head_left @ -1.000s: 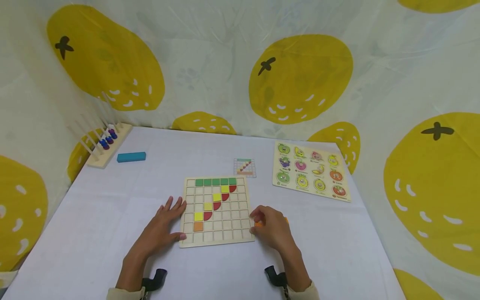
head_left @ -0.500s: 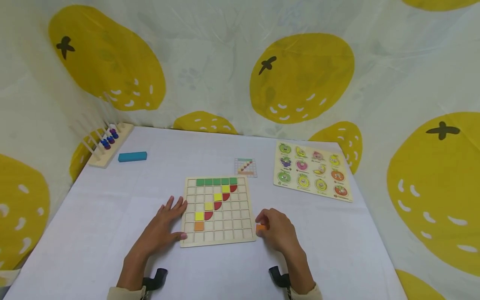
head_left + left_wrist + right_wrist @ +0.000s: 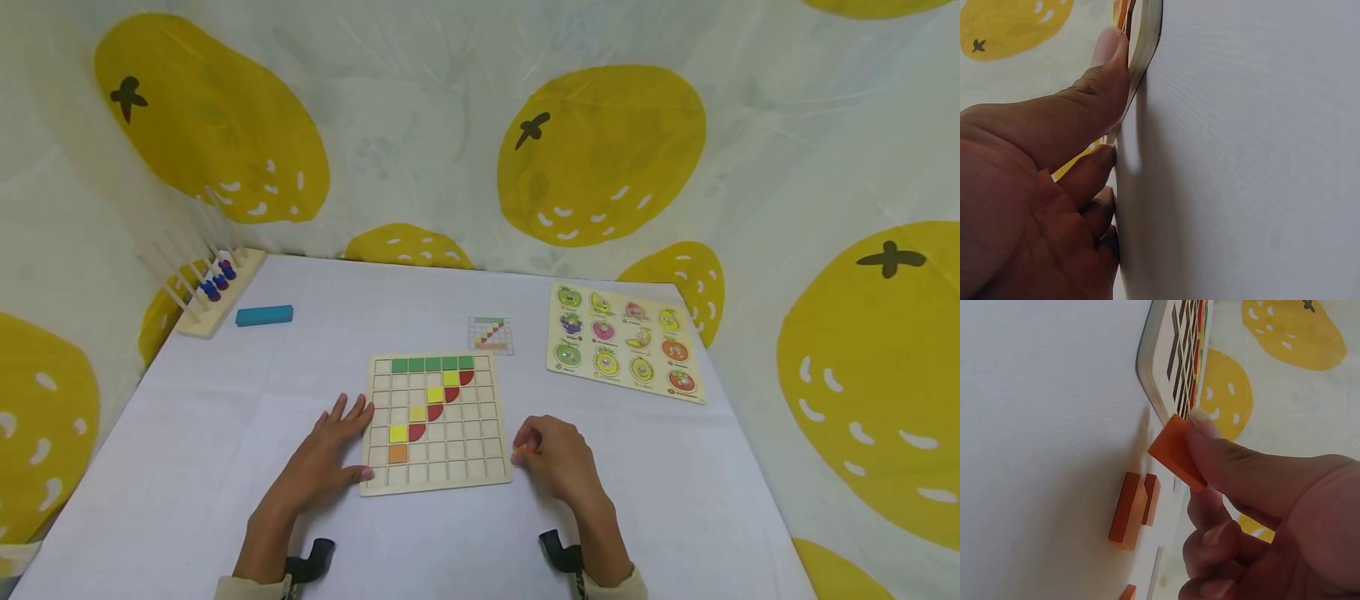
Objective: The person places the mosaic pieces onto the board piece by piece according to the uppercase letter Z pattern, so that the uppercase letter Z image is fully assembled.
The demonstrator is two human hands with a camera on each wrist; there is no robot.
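Observation:
A wooden grid board lies in the middle of the head view. It bears a row of green squares, a diagonal of yellow squares and red quarter-circles, and one orange square. Fingers spread, the left hand touches the board's left edge; its thumb presses that edge. Beside the right edge, the right hand pinches an orange block between thumb and finger, raised off the table. Several more orange blocks lie beneath it, hidden by the hand in the head view.
Behind the board lies a small pattern card. A fruit puzzle board sits at the back right. A teal block and a peg rack with blue and purple beads stand at the back left.
The right hand has shifted slightly right, away from the board's edge, and the orange block in its fingers has turned. The left hand stays on the board's left edge.

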